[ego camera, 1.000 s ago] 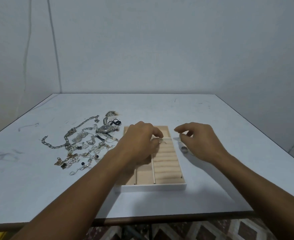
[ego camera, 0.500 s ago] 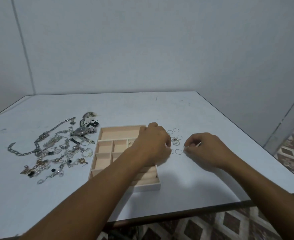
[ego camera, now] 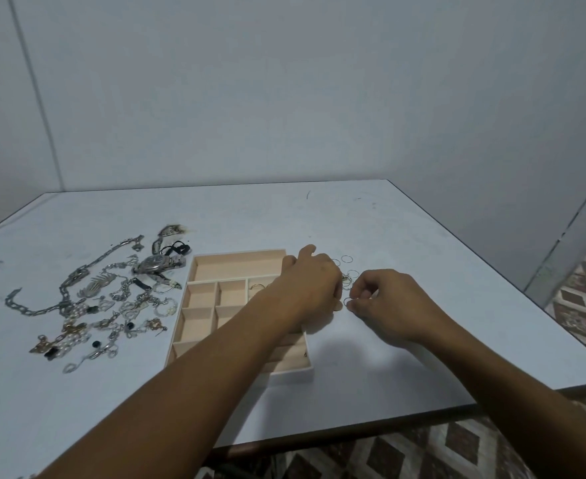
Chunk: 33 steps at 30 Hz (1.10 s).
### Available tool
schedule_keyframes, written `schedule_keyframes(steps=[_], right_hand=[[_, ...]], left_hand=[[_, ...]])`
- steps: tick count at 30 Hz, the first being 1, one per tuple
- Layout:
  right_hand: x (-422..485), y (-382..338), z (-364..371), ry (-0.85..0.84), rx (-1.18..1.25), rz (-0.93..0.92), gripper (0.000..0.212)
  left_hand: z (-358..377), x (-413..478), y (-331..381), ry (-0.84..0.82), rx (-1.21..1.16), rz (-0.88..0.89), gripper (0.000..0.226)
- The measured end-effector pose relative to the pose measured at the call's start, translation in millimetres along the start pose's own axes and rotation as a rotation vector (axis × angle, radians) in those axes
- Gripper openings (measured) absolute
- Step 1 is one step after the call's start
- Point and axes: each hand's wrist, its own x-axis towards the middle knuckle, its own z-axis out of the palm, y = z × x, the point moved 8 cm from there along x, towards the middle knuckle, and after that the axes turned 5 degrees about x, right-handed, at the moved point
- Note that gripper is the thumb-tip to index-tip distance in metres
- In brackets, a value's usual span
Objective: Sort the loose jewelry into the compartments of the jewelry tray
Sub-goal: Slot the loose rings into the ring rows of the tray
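1. Hands first: found the left hand (ego camera: 310, 285) reaching over the right edge of the tray (ego camera: 239, 253), fingers curled down over the loose rings (ego camera: 348, 271); cannot tell whether anything is held.
2. Found the right hand (ego camera: 388, 302) just beside it, thumb and forefinger pinching one thin ring (ego camera: 347, 301) low over the table (ego camera: 388, 219).
3. Located the tray mid-table, with a small hoop (ego camera: 257, 286) lying in one middle compartment; heap of chains (ego camera: 112, 299) and a watch (ego camera: 160, 263) to its left, well apart from both hands.
4. Risk, as judged: losing the thin ring from so slight a pinch, then seeing it roll toward the table edge.
5. Risk, as judged: dragging the left forearm, now lying across the tray, against a wall, so shifting the tray or scattering the rings beside it.
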Motion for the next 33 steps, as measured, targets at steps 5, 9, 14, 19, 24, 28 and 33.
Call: schedule_keyframes(steps=[5, 9, 14, 19, 24, 28, 33], right_hand=[[0, 0, 0, -0.007, 0.030, 0.012, 0.007], [-6, -3, -4, 0.073, 0.030, -0.054, 0.014], [-10, -5, -12, 0.095, 0.097, -0.064, 0.014], [-8, -19, -6, 0.041, 0.172, -0.054, 0.014], [-8, -42, 4, -0.023, 0.304, -0.061, 0.007], [-7, -54, 11, -0.055, 0.338, -0.077, 0.004], [-5, -63, 15, -0.076, 0.305, -0.089, 0.009]], left_hand=[[-3, -1, 1, 0.021, -0.020, 0.014, 0.014], [-11, -10, -3, 0.108, -0.106, 0.043, 0.012], [-42, -25, -27, 0.233, -0.208, -0.002, 0.014], [-58, -50, -69, 0.282, -0.323, -0.093, 0.009], [-60, -67, -96, 0.281, -0.308, -0.167, 0.009], [-63, -77, -108, 0.309, -0.329, -0.186, 0.007], [-64, -86, -116, 0.303, -0.351, -0.198, 0.006]])
